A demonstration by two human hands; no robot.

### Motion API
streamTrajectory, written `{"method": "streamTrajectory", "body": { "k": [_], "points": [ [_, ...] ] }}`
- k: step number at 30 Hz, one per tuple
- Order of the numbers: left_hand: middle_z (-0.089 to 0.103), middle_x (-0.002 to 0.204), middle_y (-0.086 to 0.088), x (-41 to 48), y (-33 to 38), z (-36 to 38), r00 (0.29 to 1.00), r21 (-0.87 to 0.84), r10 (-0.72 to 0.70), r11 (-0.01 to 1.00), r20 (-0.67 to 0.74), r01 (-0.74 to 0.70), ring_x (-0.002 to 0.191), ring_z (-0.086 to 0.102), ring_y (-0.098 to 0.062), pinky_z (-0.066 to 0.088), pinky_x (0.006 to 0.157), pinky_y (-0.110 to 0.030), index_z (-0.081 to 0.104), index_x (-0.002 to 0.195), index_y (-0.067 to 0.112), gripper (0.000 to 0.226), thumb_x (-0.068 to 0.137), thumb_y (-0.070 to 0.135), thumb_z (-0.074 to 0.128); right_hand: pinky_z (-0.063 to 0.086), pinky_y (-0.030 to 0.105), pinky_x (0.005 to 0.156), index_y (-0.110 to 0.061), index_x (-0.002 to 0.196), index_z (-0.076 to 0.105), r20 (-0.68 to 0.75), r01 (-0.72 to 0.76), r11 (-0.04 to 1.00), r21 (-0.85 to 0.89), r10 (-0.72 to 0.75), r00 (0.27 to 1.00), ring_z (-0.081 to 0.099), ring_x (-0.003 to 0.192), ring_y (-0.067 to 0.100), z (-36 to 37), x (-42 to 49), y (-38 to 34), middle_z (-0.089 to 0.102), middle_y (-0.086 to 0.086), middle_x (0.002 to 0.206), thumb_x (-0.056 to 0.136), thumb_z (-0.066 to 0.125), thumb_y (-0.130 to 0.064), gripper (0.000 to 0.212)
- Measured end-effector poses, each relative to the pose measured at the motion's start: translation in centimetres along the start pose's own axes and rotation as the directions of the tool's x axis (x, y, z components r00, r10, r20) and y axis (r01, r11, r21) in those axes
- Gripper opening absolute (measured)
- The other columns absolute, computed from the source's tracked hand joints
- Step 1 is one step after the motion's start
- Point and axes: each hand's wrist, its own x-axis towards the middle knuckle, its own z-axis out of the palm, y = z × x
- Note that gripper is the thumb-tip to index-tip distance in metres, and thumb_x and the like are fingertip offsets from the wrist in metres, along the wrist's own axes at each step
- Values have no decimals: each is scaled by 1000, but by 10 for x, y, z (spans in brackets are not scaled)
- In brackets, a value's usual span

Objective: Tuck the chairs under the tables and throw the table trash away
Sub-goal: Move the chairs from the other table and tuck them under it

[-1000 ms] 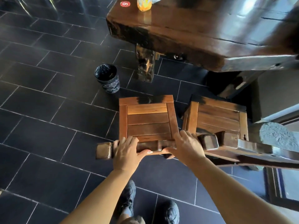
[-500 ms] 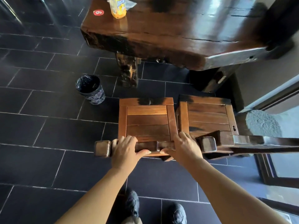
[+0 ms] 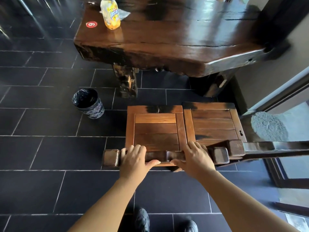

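A wooden chair [image 3: 155,129] with a slatted seat stands on the dark tiles in front of the thick dark wooden table [image 3: 175,39]. My left hand [image 3: 133,159] and my right hand [image 3: 194,158] both grip the top rail of its backrest, fingers curled over the rail and thumbs underneath. A second matching chair [image 3: 214,121] stands right beside it, its seat edge touching. On the table's left end stand a yellow drink bottle [image 3: 111,13] and a clear wrapper [image 3: 124,13] behind it. A small bin [image 3: 88,102] with a black liner stands on the floor left of the table leg.
A red round sticker [image 3: 91,24] marks the table corner. The table's legs [image 3: 127,81] stand ahead of the chairs. A wall and a glass door frame [image 3: 275,91] close the right side. A grey rock [image 3: 267,126] lies beyond the glass. My shoes [image 3: 142,220] are behind the chair.
The chair I hold has slid forward and right until it sits against the second chair. The table, bottle and bin show more fully as my view tilted up.
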Motion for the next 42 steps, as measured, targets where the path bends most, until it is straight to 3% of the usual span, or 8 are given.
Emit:
{"method": "streamTrajectory", "body": {
  "k": [3, 8, 11, 19, 24, 31, 42],
  "points": [
    [62, 79, 3, 5, -1, -6, 998, 29, 35, 999, 44, -36, 77, 57, -24, 41, 72, -42, 62, 80, 19, 69, 76, 83, 37, 46, 44, 94, -13, 120, 60, -61, 19, 1000, -20, -20, 998, 58, 106, 27, 4, -1, -1, 60, 2, 102, 67, 37, -84, 92],
    [54, 83, -1, 12, -3, -11, 999, 101, 24, 995, 25, -26, 74, 54, -23, 44, 68, -40, 58, 85, 16, 75, 69, 88, 43, 42, 46, 91, -18, 95, 60, -145, 52, 996, -74, -62, 988, 61, 100, 27, 13, 3, 2, 63, 0, 94, 66, 39, -86, 77],
    [55, 81, 0, 12, -5, -9, 999, 100, 50, 994, 9, -50, 75, 55, -23, 44, 69, -41, 57, 80, 16, 74, 70, 87, 43, 49, 45, 78, -18, 83, 57, -204, 94, 994, -65, -105, 973, 62, 88, 28, 16, 5, 5, 62, 1, 86, 67, 44, -84, 69],
    [56, 82, 2, 31, -9, -6, 999, 121, 40, 992, 31, -43, 77, 54, -20, 44, 73, -40, 59, 80, 17, 80, 70, 91, 30, 47, 43, 75, -18, 87, 53, -232, 98, 994, -47, -107, 967, 63, 86, 27, 12, 27, 10, 65, -3, 84, 59, 67, -83, 72],
    [57, 84, 2, 67, -19, -6, 997, 149, 46, 987, 57, -54, 79, 54, -20, 42, 73, -38, 60, 82, 17, 83, 69, 93, 27, 43, 43, 86, -20, 97, 53, -163, 69, 997, -36, -74, 984, 59, 101, 24, -1, 60, 8, 66, -4, 99, 66, 59, -86, 73],
    [57, 91, 3, 129, -40, -3, 995, 144, 40, 988, 91, -53, 85, 53, -18, 40, 79, -37, 59, 89, 18, 84, 67, 93, 27, 40, 45, 87, -24, 94, 52, -166, 68, 998, -7, -68, 984, 57, 99, 24, -20, 119, 4, 66, -6, 101, 69, 62, -81, 63],
    [57, 99, 3, 207, -56, 5, 990, 130, 23, 991, 137, -42, 92, 53, -18, 41, 83, -38, 59, 96, 19, 84, 68, 92, 29, 45, 47, 89, -23, 98, 56, -185, 84, 996, -18, -86, 979, 60, 103, 26, -35, 197, 13, 67, -4, 102, 69, 58, -81, 65]
  ]
}}
